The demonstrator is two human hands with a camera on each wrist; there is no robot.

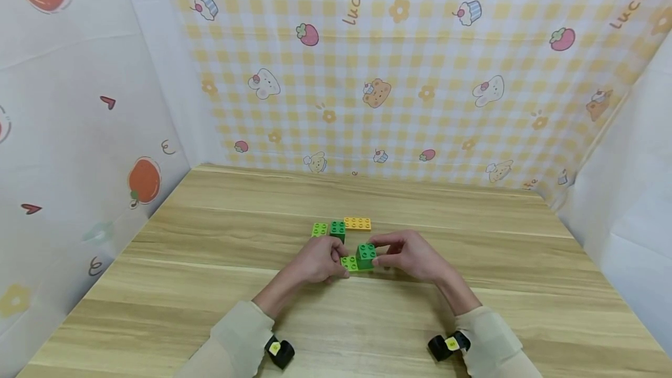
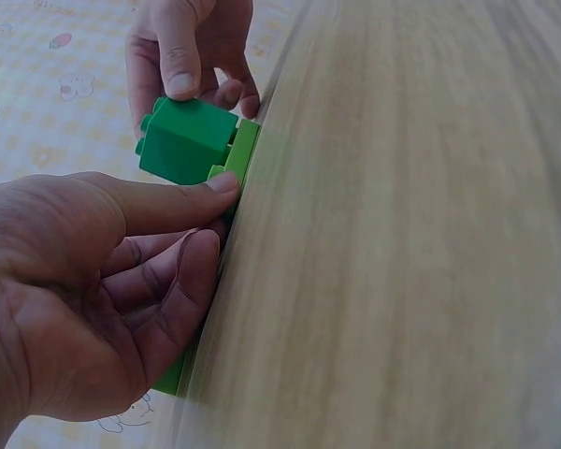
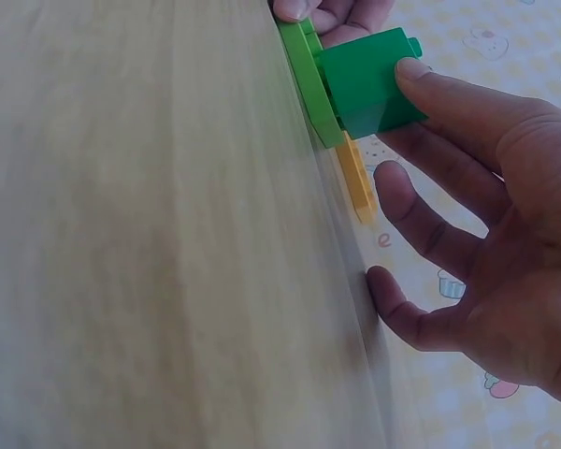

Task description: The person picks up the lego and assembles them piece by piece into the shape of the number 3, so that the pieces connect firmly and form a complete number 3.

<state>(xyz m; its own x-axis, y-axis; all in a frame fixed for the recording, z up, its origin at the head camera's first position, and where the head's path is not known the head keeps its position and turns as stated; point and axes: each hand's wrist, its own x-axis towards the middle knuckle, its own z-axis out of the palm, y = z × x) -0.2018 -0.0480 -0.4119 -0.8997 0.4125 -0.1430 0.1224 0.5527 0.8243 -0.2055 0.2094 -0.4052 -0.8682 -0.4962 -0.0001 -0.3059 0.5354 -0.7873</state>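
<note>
The right hand (image 1: 412, 254) pinches the green block (image 1: 366, 256) between thumb and fingers, over the right end of the lime plate (image 1: 349, 263). The left hand (image 1: 317, 259) grips the plate's left end. The yellow block (image 1: 357, 224) lies beyond the plate.

Head view: bright, even, diffuse light, apparently from above; top of the green block (image 1: 366, 255) paler than its sides. Pale sheen on the near middle of the tabletop (image 1: 357, 331); shadows faint and soft-edged around the left grip (image 1: 317, 260) and right grip (image 1: 415, 255). Prints on the patterned cloth (image 1: 336, 57) legible; wide-angle stretching toward the side edges. Wrist views, both: dimmer, slightly hazy, contrast muted; wood grain smeared and blurred, cloth background washed out and soft; curled fingers shaded on their inner sides.
</note>
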